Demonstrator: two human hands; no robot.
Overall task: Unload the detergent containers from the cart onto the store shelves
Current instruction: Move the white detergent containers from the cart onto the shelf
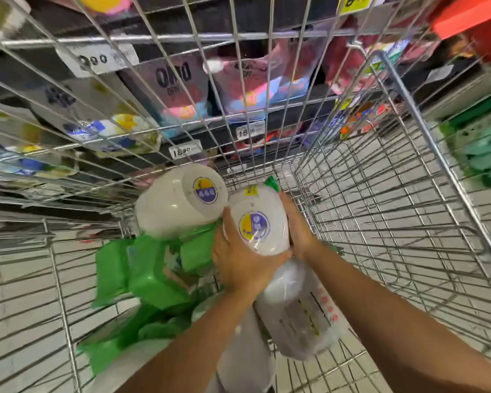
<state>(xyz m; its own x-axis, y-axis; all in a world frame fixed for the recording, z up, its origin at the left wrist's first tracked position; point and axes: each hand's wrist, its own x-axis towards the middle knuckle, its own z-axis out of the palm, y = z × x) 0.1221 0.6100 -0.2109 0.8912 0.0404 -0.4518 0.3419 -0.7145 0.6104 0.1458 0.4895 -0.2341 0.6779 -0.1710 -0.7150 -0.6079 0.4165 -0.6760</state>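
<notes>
**Both hands on a white container inside the cart**

The person reaches both bare forearms down into the wire cart (408,177). The left hand (238,259) cups the near-left side of a white detergent container (260,222), fingers (278,255) curled under its lower edge. The right hand (298,225) presses flat against the container's right side, its fingertips reaching toward the far end. Both hands are closed on this one container — it sits between the palms, round yellow-and-blue label facing up.

A second white container (179,199) lies just to the left, touching or nearly touching the held one, and rests on green packs (150,268) piled in the cart's left half. Clear-wrapped white packs (298,307) lie below the wrists, toward the near end. The cart's right half is bare wire, with open room between the right forearm and the right wall. The far wire wall stands close behind the containers.

Through the mesh, store shelves (295,120) carry pink and white pouches with price tags (184,151) on the shelf edges — the cart is drawn up directly against them. Pale tiled floor (394,154) shows on the right, beside stacked green crates (485,154).
</notes>
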